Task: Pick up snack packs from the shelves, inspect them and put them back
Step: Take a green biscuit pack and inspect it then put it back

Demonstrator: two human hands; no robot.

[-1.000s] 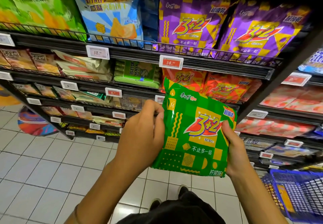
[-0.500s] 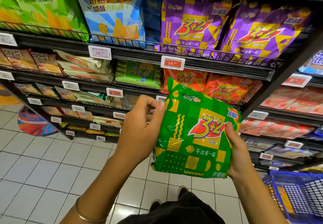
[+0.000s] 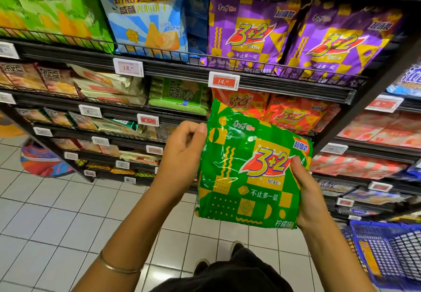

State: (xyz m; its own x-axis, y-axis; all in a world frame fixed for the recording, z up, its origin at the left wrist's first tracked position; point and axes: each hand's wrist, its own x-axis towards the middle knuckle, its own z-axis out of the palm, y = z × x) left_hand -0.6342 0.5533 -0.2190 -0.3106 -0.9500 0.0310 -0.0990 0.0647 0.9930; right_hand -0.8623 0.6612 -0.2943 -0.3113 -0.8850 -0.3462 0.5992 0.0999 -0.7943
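A green and yellow "3+2" snack pack [image 3: 246, 175] is held upright in front of the shelves, its printed face toward me. My left hand [image 3: 182, 157] pinches its upper left edge between thumb and fingers. My right hand [image 3: 306, 191] grips its right side, thumb over the front and fingers hidden behind. Orange "3+2" packs [image 3: 293, 114] lie on the shelf just behind it. Two purple "3+2" packs [image 3: 246, 29] stand on the shelf above.
Black wire shelves [image 3: 273, 86] with price tags [image 3: 223, 79] fill the view, stocked with blue [image 3: 145, 18], green [image 3: 45, 11] and other snack packs. A blue basket [image 3: 391, 253] sits at the lower right. White floor tiles [image 3: 45, 218] lie on the left.
The pack has risen slightly and tilted a little, top leaning left. My left hand shifted from cupping the pack's left side to pinching its upper left edge.
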